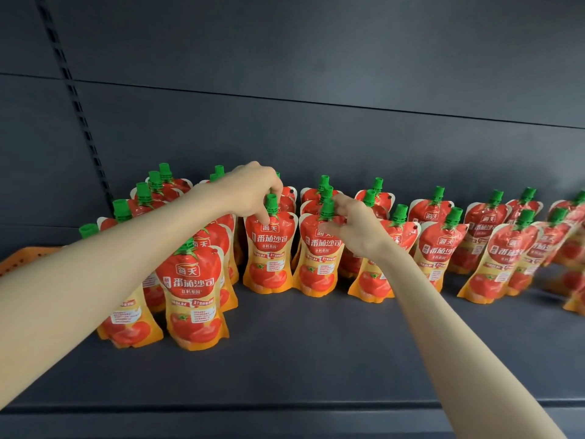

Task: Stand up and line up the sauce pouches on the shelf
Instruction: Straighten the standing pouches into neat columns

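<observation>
Along the near part of the dark grey shelf (316,359), both forearms are extending across the surface toward the stock. At near left, the foremost pouch (193,296) is standing upright, and another is standing just beside it, partly hidden by the left forearm.

Further in, at centre, two pouches are standing side by side, their edges close together. The left hand (253,191) is poised above, thumb and forefinger pinching the centre-left pouch (269,258) at its green cap (271,202). The right hand (351,226) is pinching the centre-right pouch (318,264) at its own cap, its remaining fingers loosely curled. Motion blur is obscuring finer detail there.

To the right, further pouches (440,248) are standing in a loose row, several appearing tilted and the far-right ones blurred. Behind these, more pouches are standing in files toward the back panel (316,58).

At far left, an orange perforated basket (28,256) is sitting at shelf level, and a slotted upright (79,106) is running up the panel.
</observation>
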Demonstrator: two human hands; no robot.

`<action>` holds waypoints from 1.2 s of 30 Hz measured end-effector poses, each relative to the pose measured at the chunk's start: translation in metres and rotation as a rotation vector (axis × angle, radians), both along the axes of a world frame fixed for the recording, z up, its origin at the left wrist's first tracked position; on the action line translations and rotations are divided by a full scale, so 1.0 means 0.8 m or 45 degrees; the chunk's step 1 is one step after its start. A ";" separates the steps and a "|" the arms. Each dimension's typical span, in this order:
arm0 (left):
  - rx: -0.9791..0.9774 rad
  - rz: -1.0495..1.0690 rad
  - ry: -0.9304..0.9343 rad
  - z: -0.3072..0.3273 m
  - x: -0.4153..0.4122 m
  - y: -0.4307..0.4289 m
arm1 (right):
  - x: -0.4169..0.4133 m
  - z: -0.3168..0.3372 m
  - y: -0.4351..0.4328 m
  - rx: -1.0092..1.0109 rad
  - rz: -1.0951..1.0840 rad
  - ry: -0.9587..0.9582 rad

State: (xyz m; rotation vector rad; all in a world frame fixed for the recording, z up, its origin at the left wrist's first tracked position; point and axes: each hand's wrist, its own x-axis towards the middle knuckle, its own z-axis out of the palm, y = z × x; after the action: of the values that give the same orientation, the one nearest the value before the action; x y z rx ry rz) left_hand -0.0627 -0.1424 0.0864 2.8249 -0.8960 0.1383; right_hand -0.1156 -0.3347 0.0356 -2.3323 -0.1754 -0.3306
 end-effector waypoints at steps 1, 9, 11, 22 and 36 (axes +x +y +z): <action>-0.001 0.001 0.001 0.000 0.000 0.000 | 0.000 0.000 0.000 0.000 -0.003 0.005; 0.037 -0.014 0.008 0.000 0.008 0.003 | 0.005 0.006 -0.003 -0.007 0.003 0.075; 0.042 -0.021 0.013 0.001 0.009 0.003 | 0.007 0.007 -0.005 -0.010 0.004 0.099; 0.051 -0.038 0.034 0.001 0.014 0.004 | 0.013 0.005 -0.008 0.002 -0.013 0.148; 0.048 -0.026 0.152 0.007 0.014 0.003 | 0.014 0.005 -0.005 0.016 -0.002 0.147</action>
State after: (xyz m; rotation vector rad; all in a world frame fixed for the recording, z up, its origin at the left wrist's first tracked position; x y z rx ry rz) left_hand -0.0517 -0.1398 0.0924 2.8225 -0.9095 -0.0495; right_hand -0.1045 -0.3385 0.0395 -2.3318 -0.1148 -0.1968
